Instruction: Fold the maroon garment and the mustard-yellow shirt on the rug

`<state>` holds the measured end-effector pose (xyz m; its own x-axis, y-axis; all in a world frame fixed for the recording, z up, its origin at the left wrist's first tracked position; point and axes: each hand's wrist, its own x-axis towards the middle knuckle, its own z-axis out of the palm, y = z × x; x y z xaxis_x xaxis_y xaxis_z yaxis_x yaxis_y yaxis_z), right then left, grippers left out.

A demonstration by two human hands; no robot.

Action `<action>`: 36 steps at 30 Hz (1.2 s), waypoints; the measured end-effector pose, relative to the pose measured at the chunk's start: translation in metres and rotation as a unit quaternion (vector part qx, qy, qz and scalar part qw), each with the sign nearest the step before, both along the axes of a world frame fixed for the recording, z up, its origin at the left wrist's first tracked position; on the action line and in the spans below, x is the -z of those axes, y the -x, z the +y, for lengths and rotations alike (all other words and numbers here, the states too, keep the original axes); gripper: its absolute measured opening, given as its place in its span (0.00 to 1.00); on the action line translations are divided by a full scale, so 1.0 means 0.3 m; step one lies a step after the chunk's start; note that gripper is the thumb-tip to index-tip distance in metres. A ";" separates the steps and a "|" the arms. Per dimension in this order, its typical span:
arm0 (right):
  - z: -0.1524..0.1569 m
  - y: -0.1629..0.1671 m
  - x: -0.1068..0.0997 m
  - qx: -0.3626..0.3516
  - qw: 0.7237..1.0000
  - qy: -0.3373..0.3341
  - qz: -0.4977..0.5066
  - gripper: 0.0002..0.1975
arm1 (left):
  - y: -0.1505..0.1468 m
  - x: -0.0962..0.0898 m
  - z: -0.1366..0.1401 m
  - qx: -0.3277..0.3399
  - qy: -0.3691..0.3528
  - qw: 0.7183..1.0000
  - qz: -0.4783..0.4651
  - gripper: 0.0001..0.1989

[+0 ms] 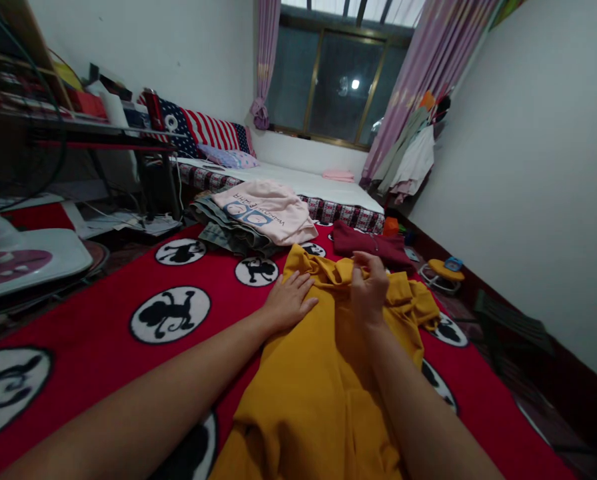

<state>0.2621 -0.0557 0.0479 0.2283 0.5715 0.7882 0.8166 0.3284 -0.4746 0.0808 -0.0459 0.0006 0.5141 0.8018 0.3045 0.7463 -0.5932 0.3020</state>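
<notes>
A mustard-yellow garment (308, 393), rumpled along its far edge, stretches away from me over a red blanket (98, 320) printed with black monkey figures in white circles. My left hand (289, 303) lies flat with fingers extended on the garment's left side, near the far end. My right hand (370, 288) is closed, its thumb and fingers pinched at the bunched far edge of the yellow cloth. Part of that grip is hidden behind the hand. Beyond the garment lie a folded dark red garment (373, 248) and a pale pink shirt (273, 212) on top of folded grey-green clothing (233, 233).
A bed (288, 179) with pillows stands under the window. At left are a cluttered desk (103, 139) and a white fan base (33, 257). On the right, a yellow-seated stool (446, 269) and a dark folding stool (513, 320) stand by the wall.
</notes>
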 end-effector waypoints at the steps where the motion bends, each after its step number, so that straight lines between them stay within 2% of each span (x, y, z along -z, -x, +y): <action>1: 0.009 0.033 0.003 -0.025 0.998 0.039 -0.043 0.17 | 0.001 -0.002 -0.001 0.003 -0.002 1.000 -0.010 0.27; 4: 0.060 0.093 0.013 0.003 0.969 0.168 -0.180 0.24 | 0.010 -0.009 -0.002 0.009 -0.012 0.999 -0.042 0.26; 7: 0.135 0.063 -0.009 0.060 0.932 0.286 -0.216 0.16 | 0.020 -0.014 -0.003 0.018 -0.042 0.994 -0.095 0.20; 9: 0.185 0.004 -0.040 0.104 0.933 0.302 -0.168 0.17 | 0.023 -0.015 0.001 0.015 -0.061 0.987 -0.149 0.15; 11: 0.225 -0.061 -0.067 0.150 0.939 0.285 -0.122 0.21 | 0.024 -0.014 0.014 -0.004 -0.063 0.978 -0.199 0.14; 13: 0.250 -0.110 -0.082 0.170 0.934 0.294 -0.114 0.17 | 0.024 -0.012 0.034 -0.032 -0.042 0.970 -0.239 0.14; 15: 0.264 -0.125 -0.089 0.175 0.926 0.310 -0.124 0.11 | 0.027 -0.009 0.059 -0.056 -0.014 0.959 -0.278 0.13; 17: 0.273 -0.101 -0.093 0.176 0.931 0.290 -0.135 0.13 | 0.033 -0.007 0.081 -0.072 0.005 0.945 -0.319 0.13; 19: 0.283 -0.044 -0.094 0.135 0.948 0.250 -0.143 0.14 | 0.040 -0.007 0.095 -0.079 0.014 0.932 -0.352 0.13; 21: 0.294 0.027 -0.083 0.043 0.959 0.238 -0.146 0.17 | 0.048 -0.010 0.098 -0.080 0.017 0.924 -0.373 0.13; 23: 0.300 0.089 -0.056 -0.038 0.951 0.271 -0.146 0.28 | 0.056 -0.016 0.093 -0.080 0.014 0.923 -0.377 0.13; 25: 0.301 0.125 -0.023 -0.075 0.934 0.317 -0.148 0.35 | 0.062 -0.022 0.088 -0.082 0.008 0.924 -0.374 0.13; 26: 0.301 0.131 -0.011 -0.081 0.927 0.334 -0.149 0.32 | 0.064 -0.024 0.086 -0.085 0.005 0.923 -0.375 0.13; 28: 0.304 0.126 -0.009 -0.086 0.921 0.351 -0.146 0.20 | 0.066 -0.023 0.089 -0.089 0.005 0.916 -0.390 0.13; 30: 0.320 0.107 -0.044 -0.072 0.934 0.324 -0.130 0.13 | 0.064 -0.017 0.099 -0.087 0.023 0.898 -0.431 0.12; 33: 0.378 0.078 -0.141 -0.046 0.974 0.200 -0.090 0.14 | 0.055 -0.003 0.120 -0.074 0.085 0.848 -0.518 0.13; 35: 0.434 0.061 -0.196 -0.034 0.990 0.119 -0.067 0.13 | 0.052 0.002 0.130 -0.063 0.125 0.812 -0.566 0.13; 36: 0.462 0.053 -0.212 -0.031 0.993 0.101 -0.058 0.14 | 0.051 0.003 0.133 -0.058 0.139 0.799 -0.583 0.13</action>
<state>0.2463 0.0828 0.1116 0.1017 0.7308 0.6749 0.8507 0.2879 -0.4399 0.0654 -0.0059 -0.0003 -0.0713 0.9434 0.3238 -0.0922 -0.3295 0.9396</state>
